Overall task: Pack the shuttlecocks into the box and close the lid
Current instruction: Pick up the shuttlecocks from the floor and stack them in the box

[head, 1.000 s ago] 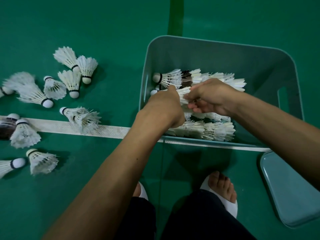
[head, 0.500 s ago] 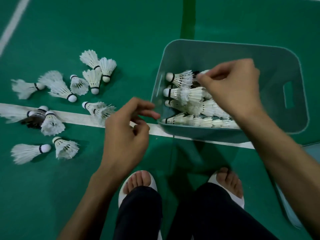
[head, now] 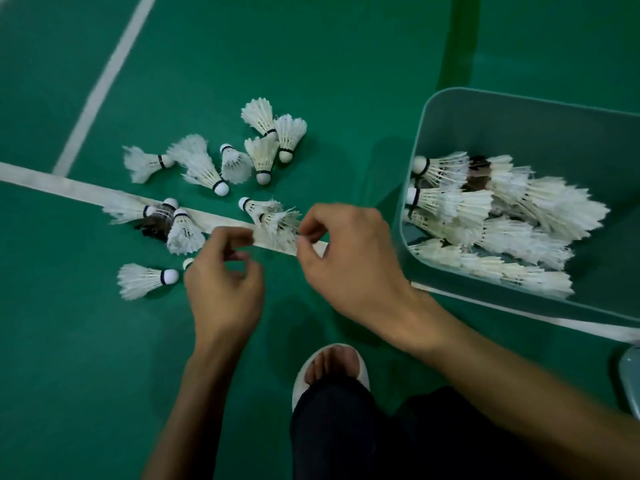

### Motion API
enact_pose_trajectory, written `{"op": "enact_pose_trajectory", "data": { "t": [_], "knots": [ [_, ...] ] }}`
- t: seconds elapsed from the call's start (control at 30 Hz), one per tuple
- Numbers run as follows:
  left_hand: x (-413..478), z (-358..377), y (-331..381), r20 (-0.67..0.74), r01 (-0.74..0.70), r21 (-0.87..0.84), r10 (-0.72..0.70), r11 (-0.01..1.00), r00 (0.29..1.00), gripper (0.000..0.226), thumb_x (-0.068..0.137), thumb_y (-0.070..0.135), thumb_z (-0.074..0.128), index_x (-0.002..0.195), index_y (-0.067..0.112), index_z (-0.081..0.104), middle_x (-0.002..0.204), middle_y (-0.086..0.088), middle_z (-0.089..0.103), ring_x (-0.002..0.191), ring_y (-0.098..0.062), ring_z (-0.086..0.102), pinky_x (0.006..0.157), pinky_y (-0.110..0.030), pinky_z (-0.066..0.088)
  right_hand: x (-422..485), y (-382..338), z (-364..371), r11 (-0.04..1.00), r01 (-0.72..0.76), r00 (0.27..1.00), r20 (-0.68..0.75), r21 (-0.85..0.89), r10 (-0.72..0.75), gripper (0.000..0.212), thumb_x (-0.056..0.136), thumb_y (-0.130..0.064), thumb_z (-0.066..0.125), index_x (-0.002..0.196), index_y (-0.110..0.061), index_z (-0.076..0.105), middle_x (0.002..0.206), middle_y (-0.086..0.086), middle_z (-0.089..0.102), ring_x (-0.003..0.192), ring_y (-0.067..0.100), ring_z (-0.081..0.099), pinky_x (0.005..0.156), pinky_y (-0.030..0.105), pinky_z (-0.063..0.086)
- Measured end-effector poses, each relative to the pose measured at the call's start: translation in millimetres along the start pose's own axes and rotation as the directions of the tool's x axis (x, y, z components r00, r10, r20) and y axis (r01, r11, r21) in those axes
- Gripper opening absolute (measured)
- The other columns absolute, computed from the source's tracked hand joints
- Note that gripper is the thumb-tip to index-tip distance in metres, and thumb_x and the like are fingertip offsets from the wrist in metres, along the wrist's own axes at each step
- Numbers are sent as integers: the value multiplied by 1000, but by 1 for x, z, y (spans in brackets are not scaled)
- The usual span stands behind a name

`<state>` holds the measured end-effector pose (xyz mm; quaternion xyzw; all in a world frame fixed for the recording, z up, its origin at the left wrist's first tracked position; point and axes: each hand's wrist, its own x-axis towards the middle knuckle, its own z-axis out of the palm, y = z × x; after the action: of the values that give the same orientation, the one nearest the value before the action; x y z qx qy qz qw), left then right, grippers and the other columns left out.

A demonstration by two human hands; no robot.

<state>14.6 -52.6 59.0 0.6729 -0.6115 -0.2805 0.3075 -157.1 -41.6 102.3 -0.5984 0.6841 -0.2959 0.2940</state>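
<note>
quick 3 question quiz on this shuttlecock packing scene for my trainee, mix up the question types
1. True or false: the box is closed.
2. What are the left hand and right hand over? A) the inside of the box B) the pair of shuttlecocks lying across the white court line C) the sandal
3. Fill in: the odd shuttlecock on the green floor, left of the hands, has ____ feathers, not white.

Key: 1 false; 2 B; 3 dark.
</note>
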Motion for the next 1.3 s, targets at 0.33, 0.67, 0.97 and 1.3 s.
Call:
{"op": "enact_pose_trajectory", "data": {
  "t": [0.33,0.67,0.97,1.3],
  "knots": [
    [88,42,-67,433,-362,460,151,811,888,85,72,-2,60,153,14,43,150,-15,49,132,-42,43,100,-55,45,42,30,86,967,-255,850,478,8,220,64,91,-11,55,152,-19,40,155,8,39,141,34,35,115,47,36],
    [63,70,-60,194,-108,409,30,906,981,37,74,42,78,65,19,50,72,-4,55,83,-31,49,64,-35,30,21,43,65,982,-187,976,-110,-2,186,21,87,-12,69,108,-9,68,107,7,68,103,25,58,90,36,48],
    [108,87,-27,-5,51,347,-53,937,999,51,86,49,72,116,17,45,104,-6,62,86,-30,60,68,-35,40,9,29,40,998,-19,969,-245,-59,4,19,83,7,68,95,-8,65,90,5,65,83,22,61,71,40,55],
    [141,118,-24,306,-185,549,10,815,952,66,97,37,57,156,41,28,144,-14,42,96,-47,64,74,-47,49,5,-3,-19,998,61,953,-298,25,-50,23,87,2,67,107,-9,69,93,2,67,83,18,63,68,37,55]
  ]
}}
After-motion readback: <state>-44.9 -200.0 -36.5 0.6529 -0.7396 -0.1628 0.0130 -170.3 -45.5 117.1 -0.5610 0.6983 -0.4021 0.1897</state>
